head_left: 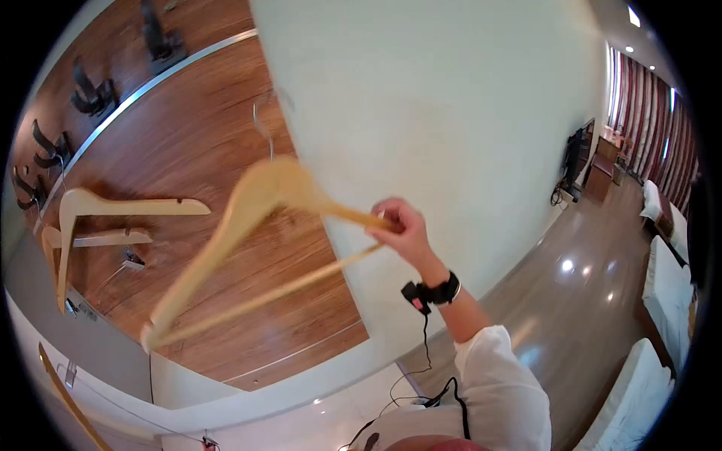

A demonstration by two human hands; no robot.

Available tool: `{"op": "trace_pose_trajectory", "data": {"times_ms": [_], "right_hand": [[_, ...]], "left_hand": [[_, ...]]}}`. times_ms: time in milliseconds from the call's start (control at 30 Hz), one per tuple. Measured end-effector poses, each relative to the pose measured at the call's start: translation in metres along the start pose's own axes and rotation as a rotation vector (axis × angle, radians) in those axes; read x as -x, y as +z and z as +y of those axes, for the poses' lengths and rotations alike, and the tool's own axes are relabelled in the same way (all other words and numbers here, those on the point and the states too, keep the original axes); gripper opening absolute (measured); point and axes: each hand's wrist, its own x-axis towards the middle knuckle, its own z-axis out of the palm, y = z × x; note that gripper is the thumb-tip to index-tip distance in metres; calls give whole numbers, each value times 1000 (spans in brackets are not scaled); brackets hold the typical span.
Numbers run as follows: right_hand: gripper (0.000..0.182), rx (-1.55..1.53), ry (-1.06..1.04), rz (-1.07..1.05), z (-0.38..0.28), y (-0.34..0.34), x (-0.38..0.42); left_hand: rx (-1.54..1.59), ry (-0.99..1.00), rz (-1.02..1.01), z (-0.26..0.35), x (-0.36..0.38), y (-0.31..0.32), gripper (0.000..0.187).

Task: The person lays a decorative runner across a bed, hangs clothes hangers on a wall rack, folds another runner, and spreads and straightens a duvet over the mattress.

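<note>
My right hand (402,231) is closed around the right end of a wooden hanger (274,180), pinching it between thumb and fingers. The hanger is held up and tilted, its metal hook pointing upward and its crossbar slanting down to the left. Behind it stands a wood-grain panel (226,83). Further left, a wooden hanger (128,205) and a second, partly hidden hanger (113,239) hang in front of the panel. A black strap with a small device (436,292) sits on my right wrist. My left hand is not in view.
Several dark hooks (92,94) line the panel's upper left. A pale wall (444,113) rises beside the panel. Another wooden piece (68,395) shows at lower left. To the right, a shiny floor (556,301) runs past white-covered beds (665,282) towards striped curtains (643,105). Black cables (425,338) trail by my arm.
</note>
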Motion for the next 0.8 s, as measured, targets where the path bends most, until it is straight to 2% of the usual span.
{"op": "trace_pose_trajectory", "data": {"times_ms": [167, 300, 367, 433, 533, 600, 800], "right_hand": [[19, 80, -150, 85, -53, 27, -71], [20, 47, -311, 142, -90, 53, -104], [18, 88, -295, 137, -101, 60, -114], [16, 179, -387, 95, -109, 66, -120], [17, 271, -384, 82, -114, 70, -125], [17, 281, -344, 109, -111, 76, -127], [18, 343, -296, 96, -78, 76, -124]], "left_hand": [[-79, -53, -54, -29, -28, 19, 51], [-62, -118, -70, -36, -21, 26, 45], [-272, -27, -68, -45, -16, 23, 44], [-195, -4, -61, -58, -15, 25, 47], [-169, -50, -11, -61, -12, 32, 46], [-132, -85, -134, -52, -16, 30, 44], [-160, -113, -165, -47, -18, 24, 42]]}}
